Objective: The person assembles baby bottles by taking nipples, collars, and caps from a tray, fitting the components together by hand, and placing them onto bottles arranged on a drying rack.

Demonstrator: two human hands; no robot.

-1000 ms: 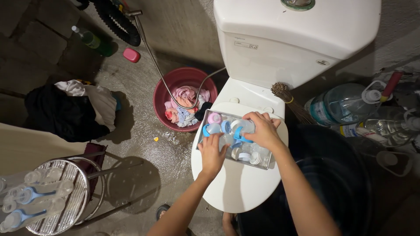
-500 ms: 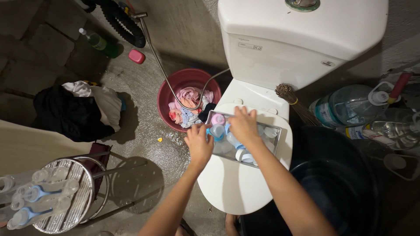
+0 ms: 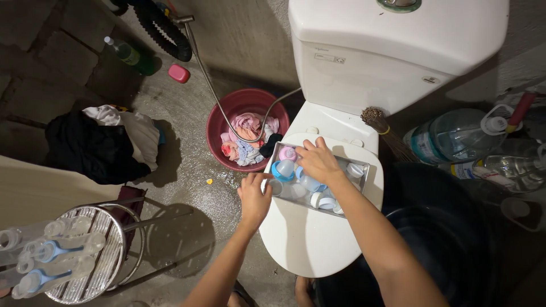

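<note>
A metal tray [image 3: 364, 169] sits on the closed white toilet lid [image 3: 310, 239]. It holds several baby bottle parts [image 3: 284, 168]: clear bottles, blue rings, a pink cap and white caps. My right hand [image 3: 317, 161] reaches into the tray's left half, fingers curled over the pieces; what it grips is hidden. My left hand [image 3: 254, 198] is at the tray's near-left corner, fingers closed on a clear bottle piece [image 3: 274, 187] there.
A red basin [image 3: 227, 113] of wet clothes stands left of the toilet, with a metal hose [image 3: 207, 79] running into it. At lower left, a round rack [image 3: 99, 256] carries several bottles. Clothes [image 3: 99, 142] are piled on the wet floor. Large water bottles [image 3: 455, 133] and a dark bucket [image 3: 449, 239] stand right.
My right hand moved from the tray's middle to its left half. My left hand slid from inside the tray to its near-left corner. The view shifted slightly.
</note>
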